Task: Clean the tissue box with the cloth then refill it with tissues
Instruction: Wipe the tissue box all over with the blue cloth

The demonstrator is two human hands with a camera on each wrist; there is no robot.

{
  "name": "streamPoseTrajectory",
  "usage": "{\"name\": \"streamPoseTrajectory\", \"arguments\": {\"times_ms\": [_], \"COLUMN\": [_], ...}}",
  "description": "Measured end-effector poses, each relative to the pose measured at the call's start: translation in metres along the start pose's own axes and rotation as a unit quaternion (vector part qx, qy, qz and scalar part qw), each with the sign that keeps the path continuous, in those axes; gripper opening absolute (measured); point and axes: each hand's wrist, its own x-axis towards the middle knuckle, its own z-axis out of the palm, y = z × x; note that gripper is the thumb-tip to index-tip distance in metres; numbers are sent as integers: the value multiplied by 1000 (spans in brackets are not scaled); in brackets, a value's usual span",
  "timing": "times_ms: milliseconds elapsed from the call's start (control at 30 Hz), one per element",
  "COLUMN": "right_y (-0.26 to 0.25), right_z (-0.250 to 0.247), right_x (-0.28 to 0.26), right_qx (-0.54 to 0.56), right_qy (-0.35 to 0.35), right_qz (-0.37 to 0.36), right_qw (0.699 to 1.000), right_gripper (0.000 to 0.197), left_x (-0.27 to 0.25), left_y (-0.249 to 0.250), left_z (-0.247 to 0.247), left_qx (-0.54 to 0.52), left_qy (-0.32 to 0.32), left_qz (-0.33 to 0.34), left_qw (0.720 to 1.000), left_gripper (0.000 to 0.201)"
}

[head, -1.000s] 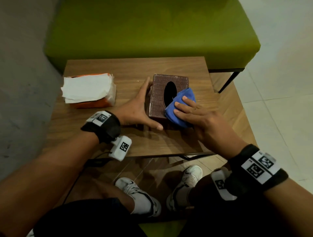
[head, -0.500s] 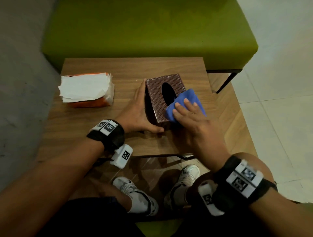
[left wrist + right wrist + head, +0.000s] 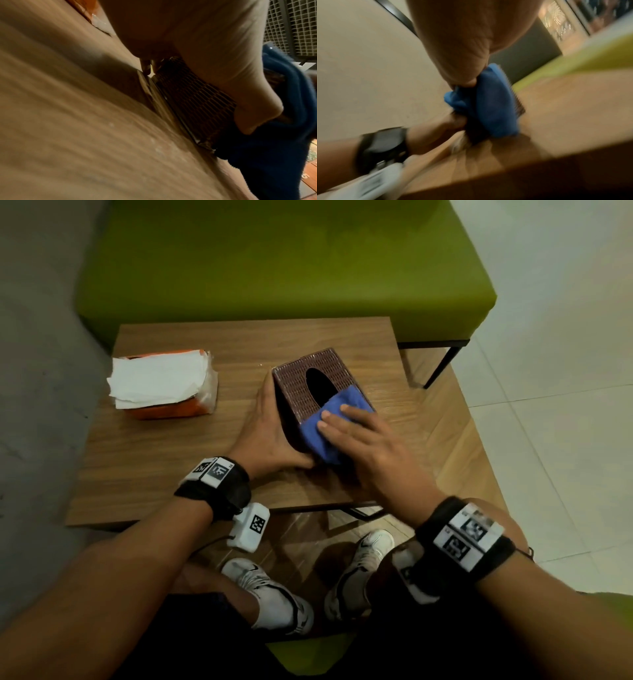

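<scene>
The brown woven tissue box (image 3: 301, 381) stands on the wooden table (image 3: 164, 460), turned at an angle, its dark oval opening empty. My left hand (image 3: 270, 433) lies against the box's left side with straight fingers, and its thumb reaches round the near corner. A blue cloth (image 3: 320, 436) is draped over the near end of the box top and down its end face. My right hand (image 3: 346, 422) presses the cloth with flat fingers. In the right wrist view the cloth (image 3: 489, 108) bunches under my palm. The left wrist view shows the box's woven side (image 3: 193, 97).
An orange pack of white tissues (image 3: 161, 381) lies at the table's left. A green bench (image 3: 274, 265) stands behind the table, its black leg (image 3: 442, 364) at the right. Tiled floor lies to the right. My feet in white shoes (image 3: 274, 594) are under the table's near edge.
The box has turned so its far end points left. My right hand has slid the cloth from the right of the opening to the near end. My left hand stayed against the box.
</scene>
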Motion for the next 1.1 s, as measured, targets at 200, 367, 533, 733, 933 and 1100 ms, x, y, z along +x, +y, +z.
{"name": "streamPoseTrajectory", "arguments": {"times_ms": [200,367,533,733,933,1100], "right_y": [-4,13,1,20,-10,35], "right_z": [3,-7,3,-11,6,-9], "right_x": [7,5,2,7,1,1], "right_qx": [-84,-96,-83,-95,-90,-78], "right_qy": [47,56,93,63,14,111], "right_qz": [77,27,96,69,56,142], "right_qw": [992,994,988,991,994,980], "right_gripper": [47,43,33,29,36,33], "left_x": [3,1,-2,-2,-4,-5], "left_y": [5,2,10,14,12,16], "left_z": [7,6,8,7,7,10], "left_qx": [-6,-6,13,20,17,32], "left_qy": [10,2,13,9,12,15], "left_qz": [-25,-29,-37,-52,-43,-57], "left_qw": [1000,1000,999,998,999,998], "left_gripper": [167,170,173,173,173,174]}}
